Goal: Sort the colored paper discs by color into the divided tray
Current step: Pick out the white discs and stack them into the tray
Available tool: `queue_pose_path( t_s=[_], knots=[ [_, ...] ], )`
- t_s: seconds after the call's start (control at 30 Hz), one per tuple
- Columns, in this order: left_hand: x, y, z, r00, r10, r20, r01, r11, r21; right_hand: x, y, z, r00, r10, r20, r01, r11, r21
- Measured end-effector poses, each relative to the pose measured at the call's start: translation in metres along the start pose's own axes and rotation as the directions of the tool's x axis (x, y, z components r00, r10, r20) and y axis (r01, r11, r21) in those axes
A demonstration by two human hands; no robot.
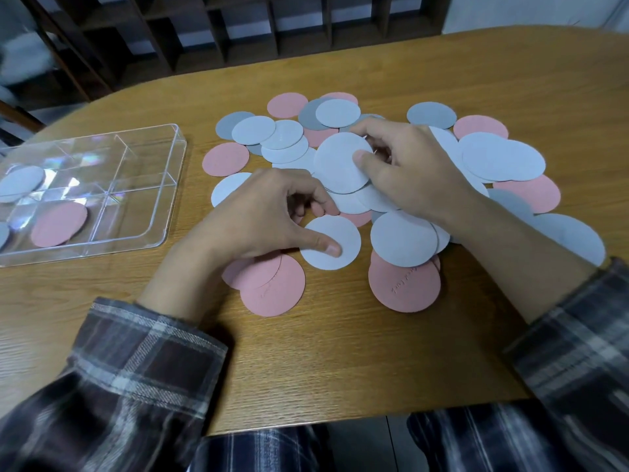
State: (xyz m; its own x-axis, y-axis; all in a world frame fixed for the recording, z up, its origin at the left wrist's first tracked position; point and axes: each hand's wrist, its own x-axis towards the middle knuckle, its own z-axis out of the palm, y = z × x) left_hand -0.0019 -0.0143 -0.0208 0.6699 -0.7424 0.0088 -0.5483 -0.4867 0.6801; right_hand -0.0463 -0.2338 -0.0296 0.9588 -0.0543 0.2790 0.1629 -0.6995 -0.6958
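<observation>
Both hands are down in the pile of discs (503,161) on the bench (340,362), and with so many discs loose the sorting looks barely begun. Well apart from the pile, on its nine o'clock side, stands the divided tray (174,189), clear plastic. It holds a sorted pale disc (20,185) in a far compartment and a sorted pink disc (59,224) in the compartment nearer the person; its left part runs out of view. Next comes the left hand (265,219), its thumb laid flat on a near pale disc (335,233) at the pile's six o'clock edge. Its fingers are curled at that disc's twelve o'clock rim, but whether they have got under the rim and closed a pinch cannot be told. The right hand (412,168), nearer the pile's middle, pinches a raised pale disc (337,165) by its three o'clock edge. The thumb is on the upper face and the fingers are behind, so the disc tilts up off those beneath. From there round to three o'clock, pale, pink and grey discs overlap one another. The discs look like thin card: almost weightless, bendable, and lying so flat on the wood that they offer little edge to catch. The likely best hold is a light pinch at the rim, once a disc is slid onto a neighbour or pressed so its edge lifts. A hard pinch would probably crease one, and overlapping discs may well come up in pairs.
</observation>
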Motion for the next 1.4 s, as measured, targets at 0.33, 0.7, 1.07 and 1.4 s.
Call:
queue_pose_path(
  t_s=[0.33, 0.7, 1.07, 1.4],
  knots=[
    [0.004, -0.005, -0.005, 0.993, -0.004, -0.114, -0.038, 0.931, -0.362, 0.0, -0.003, 0.0, 1.0, 0.002, -0.005, -0.001, 0.996, 0.086],
    [0.012, -0.011, -0.001, 0.88, -0.202, -0.43, -0.042, 0.869, -0.493, 0.002, -0.005, -0.002, 0.996, 0.085, 0.003, -0.083, 0.962, 0.259],
    [0.031, 0.008, 0.019, 0.789, -0.215, -0.575, -0.096, 0.882, -0.461, -0.005, -0.007, -0.024, 0.996, 0.004, 0.092, -0.027, 0.97, 0.243],
    [0.041, 0.037, 0.046, 0.847, 0.114, -0.52, -0.119, 0.993, 0.024, -0.015, 0.037, -0.049, 0.999, 0.023, -0.038, -0.019, 0.996, 0.089]
  ],
)
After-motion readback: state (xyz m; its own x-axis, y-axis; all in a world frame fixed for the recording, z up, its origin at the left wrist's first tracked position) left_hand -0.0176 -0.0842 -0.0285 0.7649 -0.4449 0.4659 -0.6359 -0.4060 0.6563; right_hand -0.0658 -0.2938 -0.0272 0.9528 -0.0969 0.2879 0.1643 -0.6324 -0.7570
